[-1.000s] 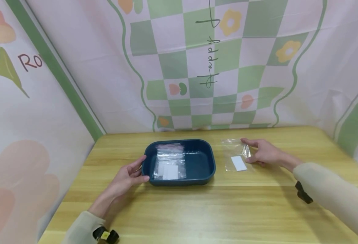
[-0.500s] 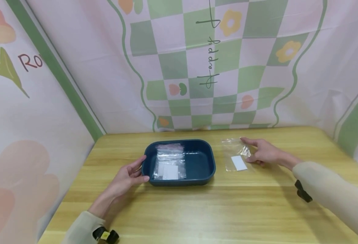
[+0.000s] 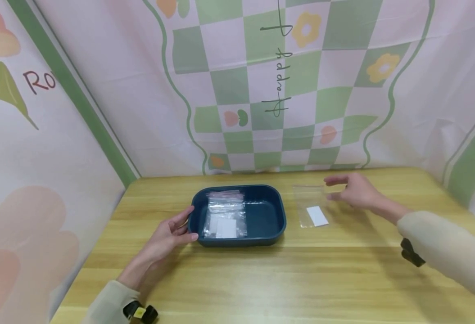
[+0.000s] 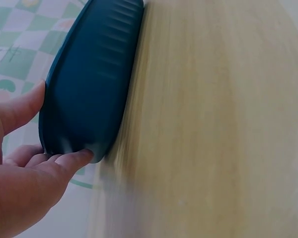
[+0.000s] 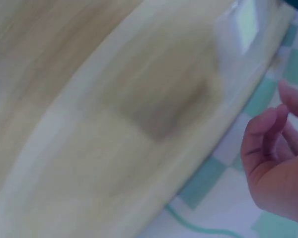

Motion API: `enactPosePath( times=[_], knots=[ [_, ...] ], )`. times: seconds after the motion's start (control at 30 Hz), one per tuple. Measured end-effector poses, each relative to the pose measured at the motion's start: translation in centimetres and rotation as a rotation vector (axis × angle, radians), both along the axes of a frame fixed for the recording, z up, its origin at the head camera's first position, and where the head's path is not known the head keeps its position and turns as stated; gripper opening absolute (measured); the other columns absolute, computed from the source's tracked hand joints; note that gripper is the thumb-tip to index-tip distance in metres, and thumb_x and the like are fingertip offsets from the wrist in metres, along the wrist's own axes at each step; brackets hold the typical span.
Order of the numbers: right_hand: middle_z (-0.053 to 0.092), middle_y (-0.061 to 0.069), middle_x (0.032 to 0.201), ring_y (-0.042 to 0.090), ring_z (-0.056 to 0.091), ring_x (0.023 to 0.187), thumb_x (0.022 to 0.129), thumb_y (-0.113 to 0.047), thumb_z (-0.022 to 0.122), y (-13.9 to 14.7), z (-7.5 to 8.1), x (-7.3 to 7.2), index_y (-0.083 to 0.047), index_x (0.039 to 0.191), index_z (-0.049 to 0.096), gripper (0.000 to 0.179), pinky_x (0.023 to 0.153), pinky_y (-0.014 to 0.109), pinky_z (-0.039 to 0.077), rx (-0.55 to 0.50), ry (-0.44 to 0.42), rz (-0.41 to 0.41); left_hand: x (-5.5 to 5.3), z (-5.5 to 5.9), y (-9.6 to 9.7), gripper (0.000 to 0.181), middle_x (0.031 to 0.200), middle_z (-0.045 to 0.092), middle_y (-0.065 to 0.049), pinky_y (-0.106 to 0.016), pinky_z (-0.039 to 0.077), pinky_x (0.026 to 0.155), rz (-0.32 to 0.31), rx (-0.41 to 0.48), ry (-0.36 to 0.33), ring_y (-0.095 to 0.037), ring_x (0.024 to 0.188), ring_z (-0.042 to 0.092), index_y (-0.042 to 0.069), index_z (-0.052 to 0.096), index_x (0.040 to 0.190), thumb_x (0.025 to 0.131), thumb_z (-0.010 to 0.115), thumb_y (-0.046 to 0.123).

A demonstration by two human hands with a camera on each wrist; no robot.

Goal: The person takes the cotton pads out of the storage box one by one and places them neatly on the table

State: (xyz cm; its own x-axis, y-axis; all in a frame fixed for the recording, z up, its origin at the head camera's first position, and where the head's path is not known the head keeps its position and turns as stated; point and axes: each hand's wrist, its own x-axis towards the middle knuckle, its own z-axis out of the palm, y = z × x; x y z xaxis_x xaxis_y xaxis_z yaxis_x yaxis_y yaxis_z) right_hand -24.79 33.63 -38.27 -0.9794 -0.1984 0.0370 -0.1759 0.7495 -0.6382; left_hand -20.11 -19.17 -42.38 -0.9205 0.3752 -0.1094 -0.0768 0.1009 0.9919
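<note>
A dark blue rectangular tray (image 3: 263, 222) sits on the wooden table in the head view. Inside its left half lies a stack of clear zip-lock bags (image 3: 226, 211) with white cards in them. My left hand (image 3: 168, 236) holds the tray's left end, thumb and fingers spread to either side of the corner; the left wrist view shows the hand (image 4: 37, 173) against the tray wall (image 4: 89, 84). To the right of the tray, one clear zip-lock bag (image 3: 308, 202) with a white card (image 3: 317, 216) lies flat. My right hand (image 3: 355, 191) hovers just right of it, fingers apart and holding nothing.
Bare wooden tabletop (image 3: 269, 279) stretches in front of the tray. A checkered curtain (image 3: 267, 130) hangs right behind the table's back edge, and another printed cloth (image 3: 59, 180) stands at the left.
My right hand has let go of the single bag and lifted slightly away to the right. The bag now lies flatter. My left hand and the tray stay put.
</note>
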Motion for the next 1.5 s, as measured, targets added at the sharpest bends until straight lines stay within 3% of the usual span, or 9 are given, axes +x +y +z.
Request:
enactPosePath(
  times=[0.13,0.23,0.33,0.57,0.67,0.83,0.97,1.2,1.5],
  knots=[
    [0.074,0.023,0.118,0.048,0.066,0.112,0.087,-0.008,0.085,-1.6,1.5,0.5,0.007,0.128,0.07,0.046,0.094,0.061,0.053,0.078,0.086,0.045,0.0,0.0,-0.1,0.084,0.171,0.021,-0.018,-0.037,0.043,0.112,0.004,0.0,-0.003,-0.041,0.151,0.032,0.006,0.031,0.165,0.094,0.074,-0.004],
    [0.077,0.017,0.109,0.035,0.07,0.087,0.085,-0.007,0.085,-3.1,2.9,0.9,0.004,0.121,0.074,0.039,0.079,0.047,0.056,0.113,0.102,0.088,-0.1,0.0,-0.2,0.083,0.171,0.021,-0.018,-0.037,0.043,0.112,0.006,0.004,-0.005,-0.04,0.151,0.032,0.006,0.031,0.165,0.094,0.074,-0.004],
    [0.077,0.013,0.106,0.019,0.06,0.072,0.085,-0.007,0.086,-4.7,4.1,1.2,0.0,0.115,0.077,0.033,0.065,0.034,0.05,0.128,0.115,0.119,-0.2,0.0,-0.2,0.083,0.171,0.021,-0.017,-0.037,0.044,0.112,0.007,0.004,-0.008,-0.04,0.151,0.033,0.006,0.031,0.165,0.095,0.074,-0.004],
    [0.076,0.003,0.099,0.02,0.056,0.072,0.086,-0.01,0.086,-8.7,6.4,0.9,-0.005,0.111,0.079,0.026,0.064,0.032,0.048,0.076,0.116,0.161,-0.2,0.0,-0.2,0.083,0.171,0.023,-0.018,-0.037,0.044,0.112,0.019,0.007,-0.018,-0.039,0.151,0.033,0.006,0.033,0.165,0.094,0.074,-0.005],
    [0.075,0.006,0.099,0.021,0.056,0.072,0.086,-0.009,0.085,-10.8,6.7,0.9,-0.002,0.117,0.076,0.032,0.062,0.031,0.048,0.0,0.079,0.166,-0.2,0.0,-0.2,0.083,0.17,0.024,-0.018,-0.036,0.045,0.111,0.024,0.016,-0.022,-0.039,0.151,0.034,0.005,0.033,0.164,0.093,0.074,-0.006],
    [0.076,0.012,0.107,0.023,0.06,0.078,0.086,-0.007,0.085,-14.5,6.4,0.9,0.002,0.13,0.068,0.049,0.068,0.031,0.052,-0.121,-0.004,0.208,-0.2,-0.2,-0.2,0.083,0.17,0.025,-0.017,-0.035,0.047,0.109,0.034,0.024,-0.028,-0.039,0.15,0.036,0.006,0.035,0.164,0.093,0.074,-0.007],
    [0.075,0.014,0.112,0.026,0.066,0.087,0.088,-0.006,0.083,-16.6,5.6,0.6,0.004,0.135,0.064,0.052,0.076,0.033,0.058,-0.138,-0.091,0.279,-0.1,-0.2,-0.1,0.083,0.17,0.025,-0.017,-0.036,0.047,0.109,0.039,0.024,-0.026,-0.04,0.149,0.036,0.006,0.036,0.164,0.092,0.075,-0.007],
    [0.072,0.021,0.12,0.033,0.069,0.105,0.089,0.0,0.08,-18.2,4.2,-0.5,0.01,0.139,0.057,0.057,0.089,0.039,0.06,-0.105,-0.191,0.397,-0.1,-0.1,0.1,0.084,0.169,0.025,-0.019,-0.034,0.047,0.109,0.032,0.027,-0.012,-0.042,0.149,0.035,0.003,0.033,0.163,0.092,0.075,-0.007],
    [0.074,0.015,0.119,0.027,0.069,0.107,0.088,0.001,0.08,-19.6,1.9,-1.2,0.008,0.14,0.056,0.058,0.096,0.039,0.057,-0.008,-0.268,0.387,-0.1,0.1,0.0,0.085,0.171,0.023,-0.016,-0.034,0.047,0.109,0.033,0.037,-0.038,-0.039,0.151,0.034,0.006,0.034,0.164,0.091,0.075,-0.009]
  ],
)
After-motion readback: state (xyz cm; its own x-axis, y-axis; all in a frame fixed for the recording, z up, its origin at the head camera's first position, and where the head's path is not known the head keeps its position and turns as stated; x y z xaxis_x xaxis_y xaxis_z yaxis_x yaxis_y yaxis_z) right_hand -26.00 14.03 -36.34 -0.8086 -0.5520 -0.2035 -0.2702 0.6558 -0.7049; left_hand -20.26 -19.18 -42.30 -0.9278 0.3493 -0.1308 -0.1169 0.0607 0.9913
